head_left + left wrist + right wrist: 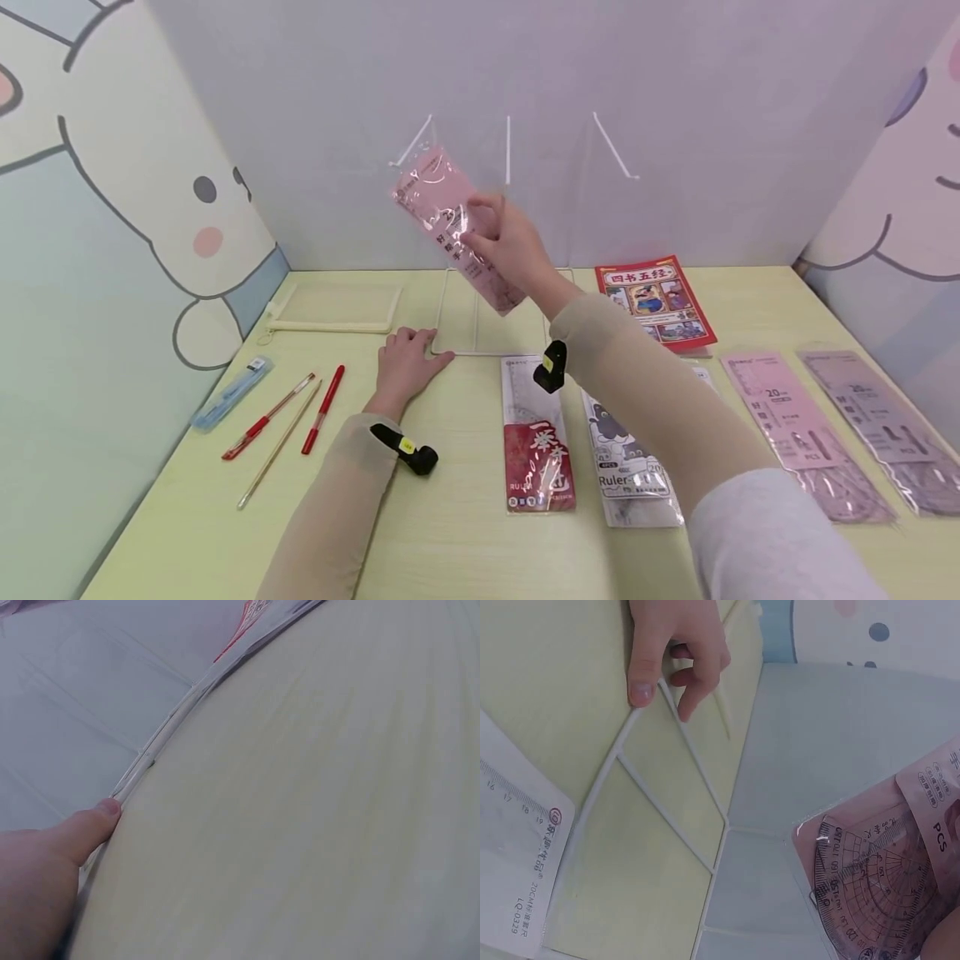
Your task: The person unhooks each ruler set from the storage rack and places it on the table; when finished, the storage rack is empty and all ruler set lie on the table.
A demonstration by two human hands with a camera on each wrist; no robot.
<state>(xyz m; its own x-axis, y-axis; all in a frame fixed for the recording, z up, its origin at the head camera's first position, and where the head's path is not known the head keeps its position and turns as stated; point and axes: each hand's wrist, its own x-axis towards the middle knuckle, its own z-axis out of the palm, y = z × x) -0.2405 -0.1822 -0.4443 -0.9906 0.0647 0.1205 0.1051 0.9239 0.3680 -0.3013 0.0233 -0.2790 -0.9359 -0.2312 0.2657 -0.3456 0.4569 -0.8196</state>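
Note:
My right hand [510, 242] pinches a pink ruler set [431, 196] in clear wrap, raised and tilted before a white wire display rack [487, 354]. The pack's top flap overlaps the tip of the rack's left hook [415, 140]. A clear protractor [877, 870] shows through the pack's lower end in the right wrist view. At the front left corner of the rack's base, my left hand [408, 367] holds the wire, thumb on the front bar and fingers bent over the side. Its thumb [97, 821] lies along that bar in the left wrist view.
Red-and-white [538, 433] and sheep-print [630, 467] ruler sets lie in front. Farther right are pink [806, 425] and grey-purple [885, 425] packs. A red book [656, 304] is behind. Left lie a zip pouch [333, 308], a blue pack [232, 393], pens [324, 408] and a thin stick [279, 446].

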